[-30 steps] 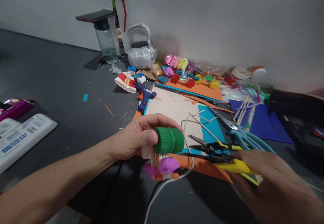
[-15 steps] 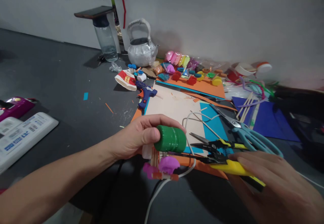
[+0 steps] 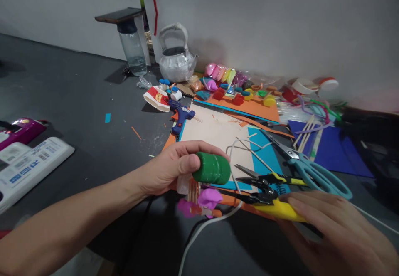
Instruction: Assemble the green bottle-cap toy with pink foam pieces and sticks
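Note:
My left hand (image 3: 170, 170) is closed around a green ridged cylinder (image 3: 215, 168), which lies on its side between thumb and fingers. Just below it are short wooden sticks (image 3: 193, 190), magenta clay pieces (image 3: 210, 198) and an orange piece (image 3: 196, 211); how they join the cylinder is partly hidden. At the lower right, my right hand (image 3: 336, 226) grips a yellow-handled tool (image 3: 280, 210) with a long, thin black tip, which reaches left toward the sticks under the cylinder. I cannot tell whether the tip touches them.
Black-and-yellow pliers (image 3: 269, 179) and blue-handled scissors (image 3: 314, 172) lie beyond my right hand. A white cable (image 3: 205, 225) loops between both hands. A blue glue gun (image 3: 182, 118) rests on the paper sheets. Behind stand a kettle (image 3: 177, 65) and a bottle (image 3: 134, 53); a power strip (image 3: 40, 170) sits left.
My right hand and the yellow-handled tool have shifted slightly left, toward the sticks. The green cylinder is still in my left hand, and the view has turned a little.

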The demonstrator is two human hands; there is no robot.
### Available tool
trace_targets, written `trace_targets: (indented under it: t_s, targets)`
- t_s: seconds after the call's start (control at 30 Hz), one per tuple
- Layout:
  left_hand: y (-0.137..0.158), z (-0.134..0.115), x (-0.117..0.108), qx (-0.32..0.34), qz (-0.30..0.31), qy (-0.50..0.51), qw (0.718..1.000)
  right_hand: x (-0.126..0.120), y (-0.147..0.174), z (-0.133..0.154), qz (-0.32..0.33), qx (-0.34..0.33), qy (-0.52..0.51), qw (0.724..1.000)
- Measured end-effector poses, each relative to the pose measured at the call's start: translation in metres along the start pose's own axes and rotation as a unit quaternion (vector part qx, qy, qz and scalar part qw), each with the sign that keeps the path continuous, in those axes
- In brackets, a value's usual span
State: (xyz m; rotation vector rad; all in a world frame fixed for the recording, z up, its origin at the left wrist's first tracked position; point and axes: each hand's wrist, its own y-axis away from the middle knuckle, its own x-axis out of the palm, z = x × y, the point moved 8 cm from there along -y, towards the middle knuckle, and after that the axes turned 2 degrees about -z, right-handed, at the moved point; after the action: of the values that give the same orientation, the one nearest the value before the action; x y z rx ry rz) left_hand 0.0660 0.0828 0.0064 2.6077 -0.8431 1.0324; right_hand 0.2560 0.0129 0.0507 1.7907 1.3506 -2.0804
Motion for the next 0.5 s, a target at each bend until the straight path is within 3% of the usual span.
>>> trace_targets:
  t_s: [0.5]
  targets:
    - [0.0009,0.0057,-0.0017,-0.026,-0.014,-0.003,1.000,-0.0003,0.0018,0.0000,-0.006,0.006,0.022,1.000]
